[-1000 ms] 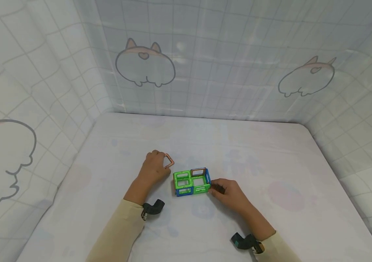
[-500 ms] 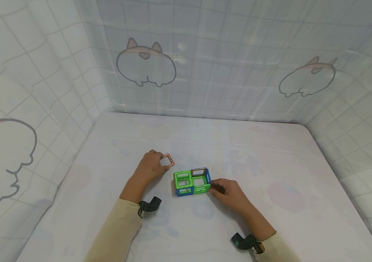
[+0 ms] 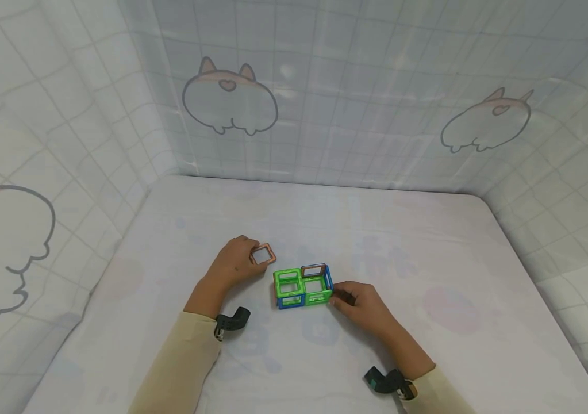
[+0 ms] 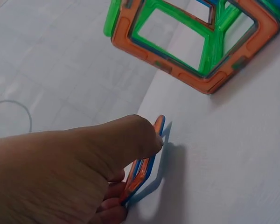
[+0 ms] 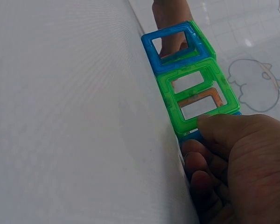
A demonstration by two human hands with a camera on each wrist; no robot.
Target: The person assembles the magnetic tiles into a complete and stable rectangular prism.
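Observation:
My left hand [image 3: 234,264] pinches an orange square magnetic tile [image 3: 271,252] between thumb and fingers, left of the tile structure. In the left wrist view the tile [image 4: 139,178] stands on its edge, and blue shows along one side. The magnetic tile structure [image 3: 302,283] is made of green, blue and orange open squares: a closed cube at its left, an open-topped box at its right. At the right end, my right hand [image 3: 363,307] holds the structure. In the right wrist view, the thumb presses a green tile [image 5: 165,93] and the curled fingers lie by the blue end.
A pale cloth covers the table [image 3: 428,241]. Behind and at both sides hang white gridded curtains [image 3: 356,103] with cartoon animal prints. Black cameras [image 3: 234,320] are strapped to both wrists.
My left hand has drawn slightly left and toward me while holding the orange tile, and more of the tile now shows. The right hand and the structure have stayed in place.

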